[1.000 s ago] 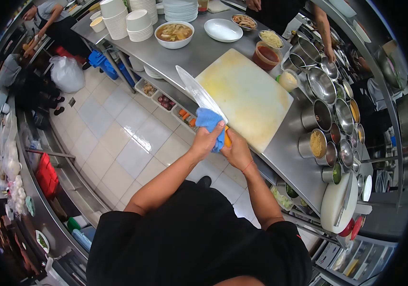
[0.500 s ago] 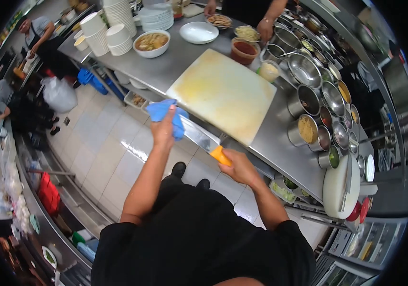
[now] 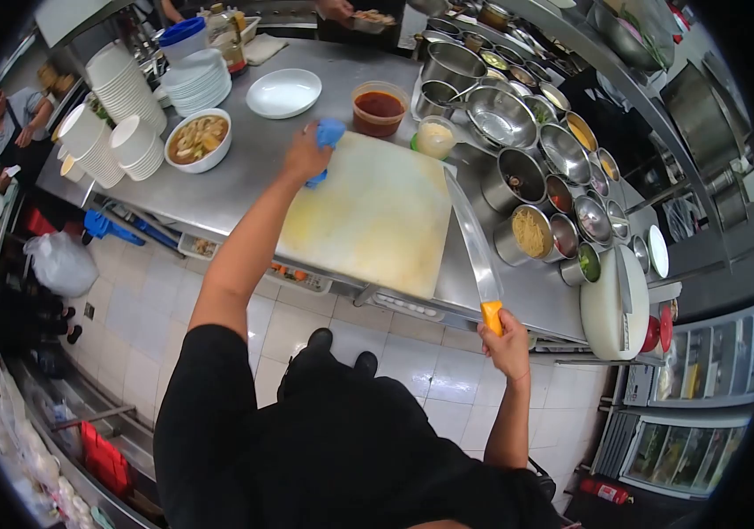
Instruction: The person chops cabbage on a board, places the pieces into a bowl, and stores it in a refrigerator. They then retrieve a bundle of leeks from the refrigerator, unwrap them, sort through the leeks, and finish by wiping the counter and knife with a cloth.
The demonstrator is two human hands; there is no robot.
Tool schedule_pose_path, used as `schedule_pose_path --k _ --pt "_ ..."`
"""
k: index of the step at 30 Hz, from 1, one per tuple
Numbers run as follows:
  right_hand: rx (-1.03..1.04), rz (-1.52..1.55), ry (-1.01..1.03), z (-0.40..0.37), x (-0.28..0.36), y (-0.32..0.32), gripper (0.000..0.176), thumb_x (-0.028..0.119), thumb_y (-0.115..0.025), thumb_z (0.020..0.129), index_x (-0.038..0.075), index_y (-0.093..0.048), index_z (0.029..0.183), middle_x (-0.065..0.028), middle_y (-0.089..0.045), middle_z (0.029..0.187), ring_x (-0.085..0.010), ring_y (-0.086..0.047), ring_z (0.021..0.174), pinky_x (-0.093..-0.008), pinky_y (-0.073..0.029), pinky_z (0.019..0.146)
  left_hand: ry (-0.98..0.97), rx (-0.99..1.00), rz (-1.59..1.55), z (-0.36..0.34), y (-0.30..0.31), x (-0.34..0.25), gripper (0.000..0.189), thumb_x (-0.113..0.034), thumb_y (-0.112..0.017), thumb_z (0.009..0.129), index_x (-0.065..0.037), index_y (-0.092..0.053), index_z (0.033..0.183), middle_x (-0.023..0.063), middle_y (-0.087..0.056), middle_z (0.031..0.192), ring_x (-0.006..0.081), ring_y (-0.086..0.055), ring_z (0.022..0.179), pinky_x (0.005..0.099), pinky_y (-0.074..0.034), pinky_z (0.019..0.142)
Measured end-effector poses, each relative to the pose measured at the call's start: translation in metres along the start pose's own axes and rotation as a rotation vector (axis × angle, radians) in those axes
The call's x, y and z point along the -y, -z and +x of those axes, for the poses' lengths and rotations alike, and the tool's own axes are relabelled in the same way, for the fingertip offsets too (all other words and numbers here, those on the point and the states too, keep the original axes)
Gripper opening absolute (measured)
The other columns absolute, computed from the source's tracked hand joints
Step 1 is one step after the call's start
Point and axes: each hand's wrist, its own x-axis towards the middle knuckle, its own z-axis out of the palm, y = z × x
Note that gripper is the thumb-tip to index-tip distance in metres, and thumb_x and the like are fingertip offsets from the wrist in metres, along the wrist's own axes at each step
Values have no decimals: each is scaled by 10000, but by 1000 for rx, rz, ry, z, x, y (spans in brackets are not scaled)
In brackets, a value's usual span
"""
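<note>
My left hand (image 3: 308,154) is closed round a bunched blue cloth (image 3: 330,134) at the far left corner of the white cutting board (image 3: 373,207). Yellowish stains mark the board's surface. In my right hand (image 3: 507,342) is the yellow handle of a long knife (image 3: 476,238). Its broad blade points away from me, over the steel counter along the board's right side. Beyond the board stand a tub of red sauce (image 3: 379,108) and a small container with pale contents (image 3: 434,137).
At the left are a bowl of food (image 3: 199,141), stacked white cups (image 3: 126,88) and an oval plate (image 3: 283,93). Several metal pots (image 3: 515,176) crowd the right side. A second knife lies on a round white board (image 3: 602,304). Another person's hand (image 3: 335,11) holds a dish across the counter.
My left hand and the cloth have moved from the knife blade to the board's far corner. The knife has swung right, its blade now pointing away. The person opposite has lifted a dish.
</note>
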Motion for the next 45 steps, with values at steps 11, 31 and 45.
schedule_pose_path --k 11,31,45 --pt "-210 5 -141 -13 21 3 132 87 -647 843 1 -580 919 4 -546 685 -55 -525 521 -201 -423 440 -552 407 73 -8 -94 -46 487 -159 -618 778 -111 -521 1253 155 -491 1246 354 -507 1094 427 -447 940" --pt "-50 -742 495 239 37 -111 335 223 -671 733 20 -673 999 -175 -642 993 -330 -608 912 -384 -490 827 -482 189 26 -84 24 63 463 -57 -636 728 -44 -543 1182 210 -550 1087 415 -534 978 470 -457 821" --pt "-306 53 389 30 46 -154 467 137 -564 900 -36 -434 1314 -214 -517 1265 -285 -515 1169 -367 -409 973 115 1044 -1211 -203 -38 -102 502 -453 -405 985 1 -404 1198 165 -551 1066 295 -561 974 384 -450 893"
